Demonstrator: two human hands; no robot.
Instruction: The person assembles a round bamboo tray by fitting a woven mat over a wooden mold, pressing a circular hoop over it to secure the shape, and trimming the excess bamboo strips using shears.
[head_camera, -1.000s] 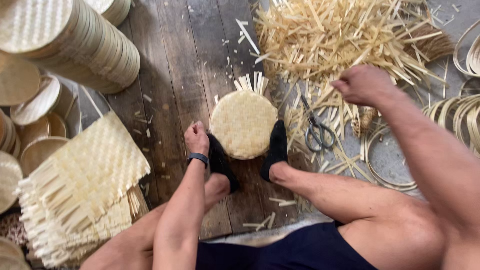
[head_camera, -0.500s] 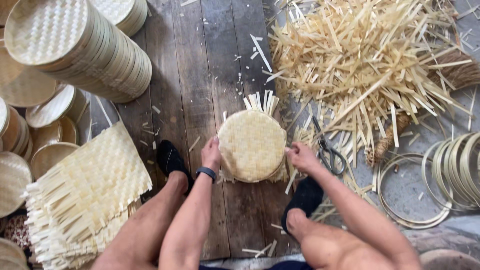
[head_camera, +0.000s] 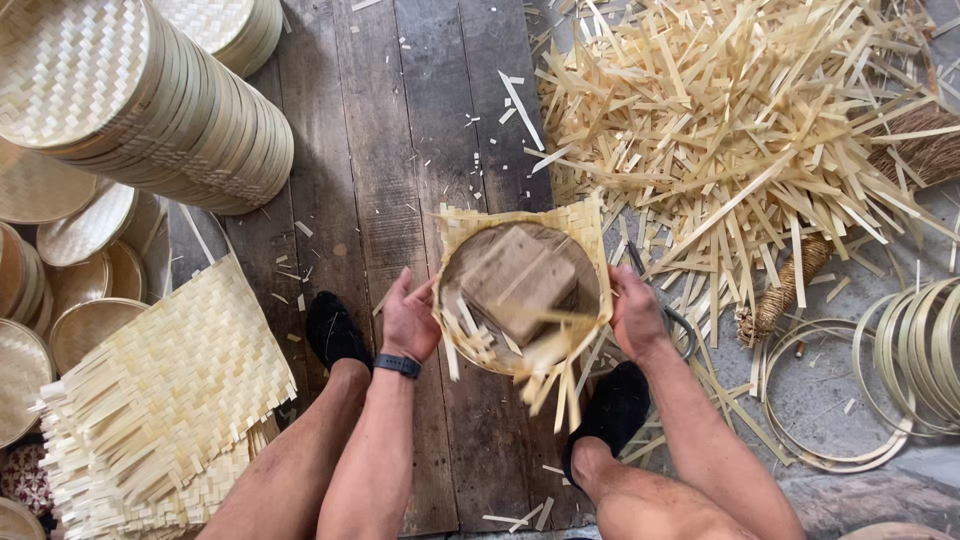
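Both hands, left hand (head_camera: 410, 322) and right hand (head_camera: 637, 312), clasp the round woven basket (head_camera: 520, 290) by its sides.

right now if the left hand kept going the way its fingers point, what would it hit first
The left hand grips the round woven basket, fingers pointing up and right. It already touches the basket rim; past that lies the wooden block inside, though depth is hard to judge.

We see a floor of dark, worn wooden planks (head_camera: 400, 130) littered with pale chips; to the right it gives way to grey concrete (head_camera: 850, 390), all under soft, even daylight
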